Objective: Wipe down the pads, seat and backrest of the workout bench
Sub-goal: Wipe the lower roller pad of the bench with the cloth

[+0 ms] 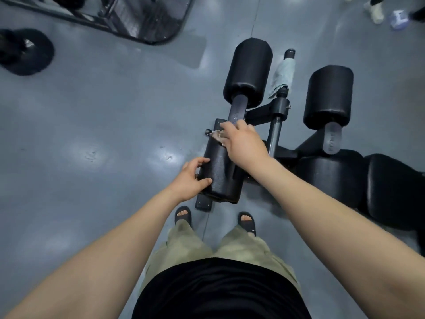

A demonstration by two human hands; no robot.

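The black workout bench lies below me, with its seat (328, 178) and backrest (395, 189) at the right. Its near roller pad (220, 176) sits just ahead of my feet. My left hand (190, 178) grips that pad's near end. My right hand (241, 141) presses a small crumpled pale cloth (217, 135) on the pad's far end. Two upright black roller pads, one on the left (248, 72) and one on the right (328, 95), stand beyond. A light grey towel (281, 74) hangs over the bar between them.
Grey gym floor (103, 125) spreads to the left. A black machine frame (138, 21) stands at the top left, and a round black weight (25, 51) lies at the far left. Another person's feet (377, 12) show at the top right.
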